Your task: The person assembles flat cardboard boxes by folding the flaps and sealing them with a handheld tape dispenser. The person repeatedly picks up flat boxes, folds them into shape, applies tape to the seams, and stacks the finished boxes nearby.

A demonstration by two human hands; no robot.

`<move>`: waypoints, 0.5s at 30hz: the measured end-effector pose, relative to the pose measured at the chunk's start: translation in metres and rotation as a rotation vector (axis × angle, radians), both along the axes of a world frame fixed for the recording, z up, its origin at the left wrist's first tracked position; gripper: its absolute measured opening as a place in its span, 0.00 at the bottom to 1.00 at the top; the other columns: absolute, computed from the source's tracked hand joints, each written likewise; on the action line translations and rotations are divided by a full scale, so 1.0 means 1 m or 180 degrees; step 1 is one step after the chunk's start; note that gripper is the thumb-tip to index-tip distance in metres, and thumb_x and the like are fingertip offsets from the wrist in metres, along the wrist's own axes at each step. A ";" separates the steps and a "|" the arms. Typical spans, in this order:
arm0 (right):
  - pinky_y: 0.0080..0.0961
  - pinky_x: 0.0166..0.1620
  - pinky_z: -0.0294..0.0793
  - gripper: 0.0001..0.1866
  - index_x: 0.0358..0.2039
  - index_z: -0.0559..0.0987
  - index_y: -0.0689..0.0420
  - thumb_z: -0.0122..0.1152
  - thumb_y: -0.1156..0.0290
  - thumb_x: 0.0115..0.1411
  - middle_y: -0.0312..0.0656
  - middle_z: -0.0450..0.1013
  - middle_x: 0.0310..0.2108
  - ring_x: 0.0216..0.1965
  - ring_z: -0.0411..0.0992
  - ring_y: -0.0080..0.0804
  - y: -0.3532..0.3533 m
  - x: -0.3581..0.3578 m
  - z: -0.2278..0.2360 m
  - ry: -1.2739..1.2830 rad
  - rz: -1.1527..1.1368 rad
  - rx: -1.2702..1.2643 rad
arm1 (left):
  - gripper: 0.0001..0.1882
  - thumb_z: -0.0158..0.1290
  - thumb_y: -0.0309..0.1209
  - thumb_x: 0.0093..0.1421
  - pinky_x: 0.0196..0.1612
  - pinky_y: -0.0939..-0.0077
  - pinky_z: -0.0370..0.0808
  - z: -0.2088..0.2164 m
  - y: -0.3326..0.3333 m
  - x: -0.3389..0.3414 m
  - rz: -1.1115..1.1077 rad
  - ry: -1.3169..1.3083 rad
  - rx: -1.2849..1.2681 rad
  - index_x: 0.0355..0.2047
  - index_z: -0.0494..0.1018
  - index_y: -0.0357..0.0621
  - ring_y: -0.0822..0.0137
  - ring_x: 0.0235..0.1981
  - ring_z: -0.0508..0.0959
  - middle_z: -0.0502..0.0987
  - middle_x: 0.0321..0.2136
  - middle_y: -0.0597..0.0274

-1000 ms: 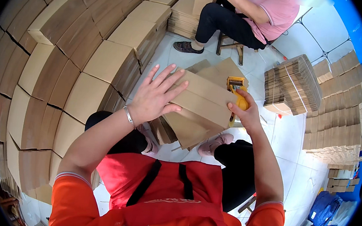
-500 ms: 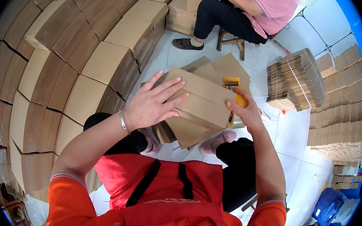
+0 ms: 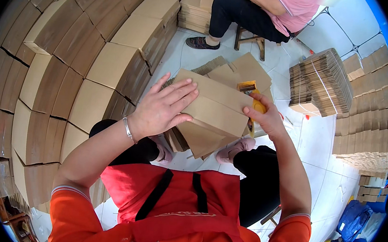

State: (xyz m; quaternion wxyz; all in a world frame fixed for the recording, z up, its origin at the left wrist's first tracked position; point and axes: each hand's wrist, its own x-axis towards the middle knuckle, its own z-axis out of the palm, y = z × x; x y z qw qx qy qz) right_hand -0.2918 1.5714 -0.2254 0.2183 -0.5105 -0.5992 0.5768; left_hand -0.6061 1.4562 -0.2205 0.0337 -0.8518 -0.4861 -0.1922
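Roughly, left to right: stacked boxes (image 3: 69, 62) fill the whole left side, plain brown cardboard, built up in rows that curve with the lens.

Left hand (image 3: 162, 106) lies flat on the cardboard box (image 3: 213, 111), fingers (image 3: 182, 94) spread and released, palm pressing the box's left part. No grip, just contact. Metal bracelet (image 3: 128, 129) on that wrist.

Cardboard box sits mid-frame, held up between both hands above the person's lap, tilted, its closed flaps facing the camera. Under and behind it, flat cardboard sheets (image 3: 248, 68) lie on the white tiled floor (image 3: 315, 142).

Right hand (image 3: 264, 118) is at the box's right edge, fingers clenched around a yellow tape dispenser (image 3: 252, 96), fingertips touching the box edge. Dispenser lies just against the box's upper right edge; can't tell if tape is touching the box.

Below: red apron (image 3: 172, 198) over orange sleeves, dark trousers, pink shoes (image 3: 233, 150) on the floor.

Top centre to right: another person (image 3: 270, 7) in a pink top and dark trousers sits on a wooden stool (image 3: 251, 38), well apart from the box.

Right side: a strapped bundle of flat cartons (image 3: 319, 81) on the floor, more flat stacks (image 3: 366, 123) beyond it, blue bags (image 3: 356, 225) at lower right.
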 end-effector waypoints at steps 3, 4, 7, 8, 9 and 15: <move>0.21 0.33 0.75 0.43 0.58 0.70 0.64 0.77 0.55 0.47 0.45 0.75 0.41 0.37 0.75 0.26 0.001 0.002 -0.006 -0.0086 -0.0016 0.0188 | 0.34 0.55 0.47 0.57 0.67 0.51 0.57 -0.009 0.001 0.000 -0.0055 -0.0346 -0.0242 0.61 0.67 0.44 0.57 0.65 0.64 0.66 0.62 0.57; 0.21 0.34 0.75 0.41 0.58 0.70 0.64 0.76 0.56 0.49 0.45 0.75 0.41 0.38 0.75 0.27 0.000 0.003 -0.005 -0.0153 -0.0034 0.0248 | 0.33 0.55 0.47 0.58 0.66 0.51 0.58 -0.010 0.001 -0.001 -0.0056 -0.0346 -0.0255 0.60 0.67 0.44 0.57 0.65 0.64 0.66 0.62 0.57; 0.22 0.39 0.76 0.38 0.60 0.69 0.61 0.74 0.61 0.52 0.46 0.75 0.43 0.40 0.75 0.27 -0.003 0.014 -0.002 -0.0154 -0.0442 0.0924 | 0.32 0.56 0.46 0.59 0.66 0.52 0.59 -0.011 0.004 -0.002 -0.0095 -0.0375 -0.0273 0.60 0.67 0.44 0.57 0.65 0.63 0.66 0.62 0.56; 0.23 0.41 0.76 0.37 0.60 0.68 0.61 0.73 0.63 0.54 0.46 0.75 0.43 0.41 0.75 0.27 -0.004 0.017 -0.003 -0.0105 -0.0618 0.1231 | 0.32 0.56 0.46 0.59 0.66 0.52 0.59 -0.010 0.004 -0.002 -0.0103 -0.0387 -0.0275 0.60 0.67 0.44 0.57 0.65 0.63 0.66 0.62 0.56; 0.24 0.45 0.76 0.35 0.62 0.65 0.58 0.69 0.67 0.57 0.46 0.75 0.44 0.44 0.75 0.28 -0.016 0.012 0.023 0.0101 -0.0792 0.1047 | 0.32 0.56 0.46 0.59 0.66 0.51 0.59 -0.010 0.002 -0.003 -0.0093 -0.0410 -0.0295 0.60 0.67 0.44 0.57 0.65 0.63 0.66 0.62 0.57; 0.17 0.30 0.76 0.31 0.58 0.67 0.66 0.65 0.67 0.57 0.47 0.76 0.42 0.29 0.75 0.23 -0.042 0.012 0.116 0.1190 0.0352 0.0570 | 0.28 0.57 0.45 0.59 0.66 0.50 0.58 -0.006 -0.002 -0.002 0.0077 -0.0593 -0.0260 0.56 0.71 0.43 0.57 0.64 0.65 0.69 0.59 0.56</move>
